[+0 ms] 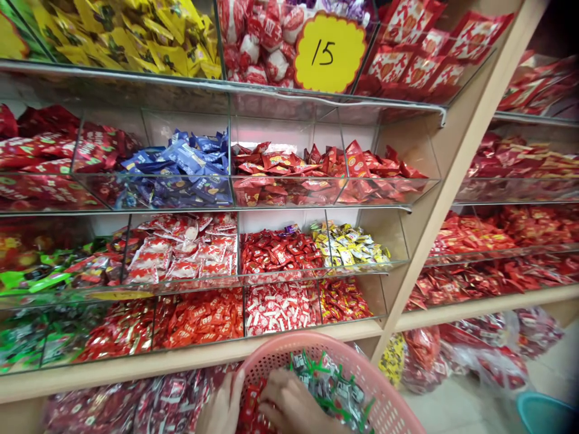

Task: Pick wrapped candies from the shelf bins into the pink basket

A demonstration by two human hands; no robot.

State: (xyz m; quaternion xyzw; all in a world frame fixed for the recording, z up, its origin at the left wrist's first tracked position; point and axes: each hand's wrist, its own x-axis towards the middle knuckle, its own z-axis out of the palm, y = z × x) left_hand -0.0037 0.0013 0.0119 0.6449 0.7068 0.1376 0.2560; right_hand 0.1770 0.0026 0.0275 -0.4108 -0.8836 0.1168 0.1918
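Note:
A pink perforated plastic basket [312,339] is at the bottom of the view, in front of the lowest shelf. My left hand [221,407] is at its left rim, fingers closed along the edge. Inside the basket, my right hand [292,402] bends its fingers down over red wrapped candies [251,401]. Whatever is between those fingertips is hidden. Green-and-clear wrapped candies [337,386] fill the basket's right part, beside my right hand.
Shelves with clear dividers hold blue-wrapped candies [185,160], red-and-white packets [181,250] and small yellow-and-white candies [353,244]. A wooden upright [434,211] separates another shelf unit. Bagged candies [484,349] lie on the floor near a teal tub [545,413].

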